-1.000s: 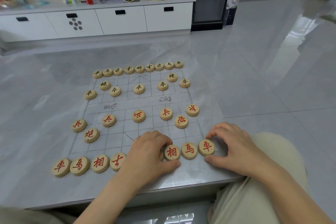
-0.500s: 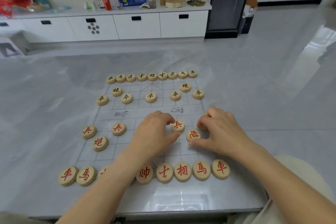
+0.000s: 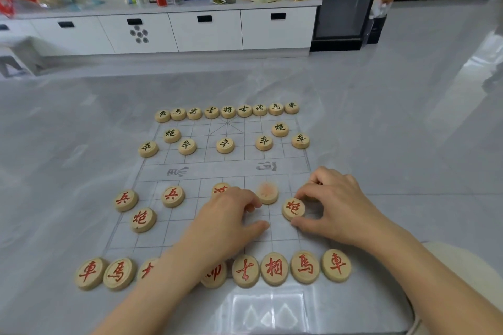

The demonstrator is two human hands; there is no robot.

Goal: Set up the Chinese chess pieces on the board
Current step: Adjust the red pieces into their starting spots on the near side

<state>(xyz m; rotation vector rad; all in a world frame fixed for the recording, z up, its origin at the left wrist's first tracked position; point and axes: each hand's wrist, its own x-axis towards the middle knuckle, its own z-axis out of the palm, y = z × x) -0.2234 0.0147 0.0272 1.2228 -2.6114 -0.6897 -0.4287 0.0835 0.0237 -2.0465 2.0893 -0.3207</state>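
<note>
A translucent chess board (image 3: 226, 168) lies on the grey table. Black pieces (image 3: 228, 111) line its far side and red pieces (image 3: 275, 269) form the near row. My right hand (image 3: 340, 209) pinches the red cannon (image 3: 293, 208) between thumb and forefinger, and covers the spot behind it. My left hand (image 3: 228, 215) rests on the board with curled fingers that hold nothing. Its fingertips are beside a blurred red pawn (image 3: 268, 192), and its knuckles partly hide another pawn (image 3: 221, 188). My left forearm covers part of the near row.
On the left half stand two red pawns (image 3: 125, 199) (image 3: 172, 195) and a second red cannon (image 3: 143, 219). The table's front edge is close below the near row. White cabinets (image 3: 204, 30) with clutter on top stand far behind.
Both hands moved from the near row up to the pawn row. My right hand closed on the red cannon. The pawn by my left fingertips is blurred, as if sliding.
</note>
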